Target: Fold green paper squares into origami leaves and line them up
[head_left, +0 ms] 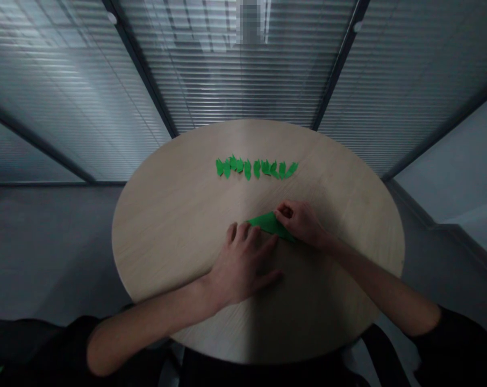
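On my feed, the left hand (240,263) lies spread, partly hiding the green paper (267,221) on the round table (174,215); the right hand (302,221) pinches its edge. Pixelated patch (250,24) above: I can't read it.

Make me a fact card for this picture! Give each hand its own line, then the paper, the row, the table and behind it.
Left hand: spread, fingers touching the paper's near side
Right hand: curled, fingertips at the paper's far edge
Paper: green, roughly triangular sheet, lying between the hands
Row: small green leaf-shaped pieces, beyond the paper
Table: pale, wood-grained, rounded top
Behind: grey horizontal-slat blinds
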Motion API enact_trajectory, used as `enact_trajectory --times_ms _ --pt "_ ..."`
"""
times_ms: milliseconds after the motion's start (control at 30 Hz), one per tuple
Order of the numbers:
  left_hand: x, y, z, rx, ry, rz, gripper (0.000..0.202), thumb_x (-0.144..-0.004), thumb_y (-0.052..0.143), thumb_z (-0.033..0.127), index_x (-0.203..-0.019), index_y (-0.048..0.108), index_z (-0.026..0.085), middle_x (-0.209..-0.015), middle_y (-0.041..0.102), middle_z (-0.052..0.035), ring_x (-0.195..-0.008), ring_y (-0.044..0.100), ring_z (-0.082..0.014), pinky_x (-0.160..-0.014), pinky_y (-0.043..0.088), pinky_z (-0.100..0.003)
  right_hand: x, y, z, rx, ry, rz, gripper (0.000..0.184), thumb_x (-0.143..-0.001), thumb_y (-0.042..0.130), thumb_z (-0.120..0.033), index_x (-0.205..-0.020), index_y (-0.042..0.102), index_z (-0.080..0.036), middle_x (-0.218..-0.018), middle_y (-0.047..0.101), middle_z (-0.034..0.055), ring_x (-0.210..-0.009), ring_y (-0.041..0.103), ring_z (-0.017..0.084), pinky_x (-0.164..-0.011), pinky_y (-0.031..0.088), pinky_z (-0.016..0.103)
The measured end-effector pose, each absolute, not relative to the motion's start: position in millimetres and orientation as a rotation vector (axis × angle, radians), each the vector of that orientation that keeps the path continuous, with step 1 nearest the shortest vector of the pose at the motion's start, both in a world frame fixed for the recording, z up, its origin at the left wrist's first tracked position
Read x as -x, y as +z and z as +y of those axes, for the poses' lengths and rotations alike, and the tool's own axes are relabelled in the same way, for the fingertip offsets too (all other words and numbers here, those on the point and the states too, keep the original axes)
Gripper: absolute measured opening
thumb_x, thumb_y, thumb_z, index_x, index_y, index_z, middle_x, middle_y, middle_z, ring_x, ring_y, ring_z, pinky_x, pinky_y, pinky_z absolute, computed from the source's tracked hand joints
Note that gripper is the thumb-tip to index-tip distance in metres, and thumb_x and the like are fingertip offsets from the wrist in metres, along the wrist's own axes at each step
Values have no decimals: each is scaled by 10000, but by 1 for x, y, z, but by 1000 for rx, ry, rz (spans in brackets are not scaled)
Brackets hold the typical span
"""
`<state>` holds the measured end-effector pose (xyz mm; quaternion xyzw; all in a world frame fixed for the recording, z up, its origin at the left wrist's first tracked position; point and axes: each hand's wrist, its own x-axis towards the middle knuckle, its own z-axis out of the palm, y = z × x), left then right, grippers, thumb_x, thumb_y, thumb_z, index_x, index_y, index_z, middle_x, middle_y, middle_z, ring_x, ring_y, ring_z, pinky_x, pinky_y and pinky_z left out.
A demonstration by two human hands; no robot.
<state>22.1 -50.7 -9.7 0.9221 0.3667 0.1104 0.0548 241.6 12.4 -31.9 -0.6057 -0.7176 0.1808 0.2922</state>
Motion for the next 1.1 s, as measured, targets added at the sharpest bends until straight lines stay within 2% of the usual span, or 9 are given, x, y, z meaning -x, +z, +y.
enact_trajectory --times_ms 167,300,367,533,700,833,933,1033,1100 --pt "-21 -11 -48 -2760 372 1087 679 -896 676 613 -1438 606 212 -1251 605 -177 -1195 522 -415 -1028 456 -656 -242 -33 12 1596 513 -1893 166 -889 643 -302 -776 686 -189 -669 693 25 -608 621 174 -592 407 283" --pt "-15 -17 -32 -2744 472 1096 503 -985 586 520 -1292 666 129 -1212 644 -181 -1136 568 -368 -1010 501 -591 -244 -37 14 1569 558 -1852 193 -916 615 -333 -819 694 -186 -736 736 42 -667 674 186 -614 465 280" --pt "-12 -20 -23 -2765 523 1116 460 -1019 541 470 -1282 660 111 -1244 642 -195 -1157 575 -367 -999 521 -579 -244 -39 14 1560 572 -1838 207 -924 608 -344 -827 697 -183 -741 742 48 -670 683 189 -616 481 281" --pt "-11 -25 -22 -2834 603 1051 484 -1044 502 466 -1297 642 78 -1294 622 -228 -1192 588 -368 -1005 554 -559 -244 -39 13 1549 572 -1844 194 -911 621 -336 -819 696 -183 -723 731 45 -663 677 190 -620 481 286" --pt "-16 -21 -31 -2849 495 1036 419 -1056 511 428 -1210 671 72 -1173 678 -197 -1099 641 -335 -952 600 -505 -244 -40 14 1552 546 -1859 187 -891 638 -326 -792 696 -178 -680 697 28 -614 626 169 -602 434 282" --pt "-16 -18 -36 -2869 417 1168 397 -1020 597 439 -1187 693 93 -1185 686 -187 -1102 654 -353 -946 603 -523 -244 -39 14 1546 529 -1864 180 -887 641 -315 -776 690 -182 -649 668 14 -590 588 156 -586 405 277" --pt "-14 -19 -41 -2866 385 1240 460 -1009 611 477 -1258 678 96 -1268 672 -211 -1152 653 -372 -959 600 -528 -245 -39 14 1539 532 -1861 178 -879 646 -315 -763 684 -185 -636 657 13 -579 579 157 -577 397 280" --pt "-10 -21 -46 -2906 403 1299 539 -1013 590 509 -1337 639 81 -1326 650 -248 -1216 638 -393 -1018 565 -561 -246 -41 15 1525 555 -1842 186 -879 644 -327 -764 684 -186 -637 663 18 -586 593 164 -574 412 280" --pt "-7 -21 -47 -2930 420 1325 534 -1018 574 520 -1296 656 72 -1293 669 -242 -1201 644 -399 -1058 528 -595 -246 -41 15 1510 577 -1820 199 -886 634 -341 -772 684 -187 -660 683 28 -607 618 170 -581 435 278"
